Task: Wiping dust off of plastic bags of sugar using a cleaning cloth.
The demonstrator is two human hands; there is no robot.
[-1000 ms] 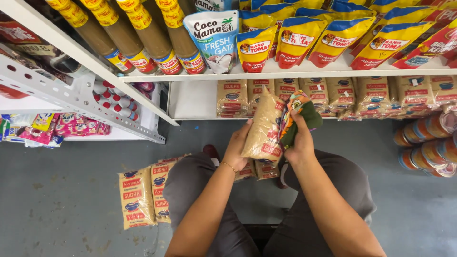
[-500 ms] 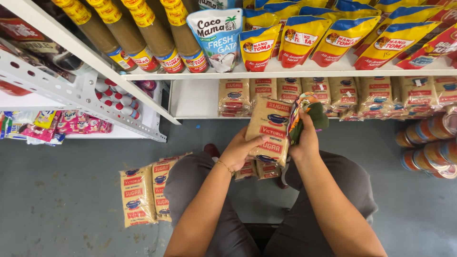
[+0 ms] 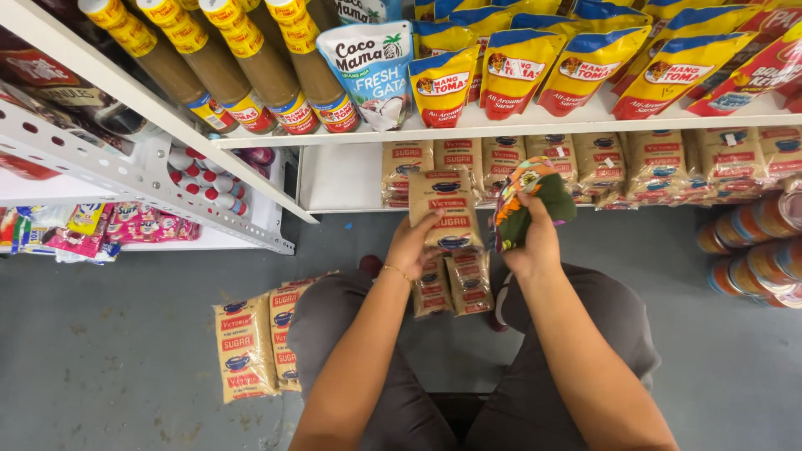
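Left hand (image 3: 411,246): grips a flat, soft plastic packet of brown sugar (image 3: 446,210) — upright, before the lower shelf's front edge (image 3: 351,209).
Right hand (image 3: 531,242): closed round a crumpled, multicoloured cloth (image 3: 528,200) (soft, bunched).
Floor (image 3: 109,351): grey concrete — more packets (image 3: 257,342) lie flat.

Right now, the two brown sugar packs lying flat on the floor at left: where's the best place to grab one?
Probably the near short end of the right-hand pack of the floor sugar packs, coming from above on the person's left side. They lie flat, side by side and touching, so the long edges between them are blocked. The left hand is busy holding another sugar pack.
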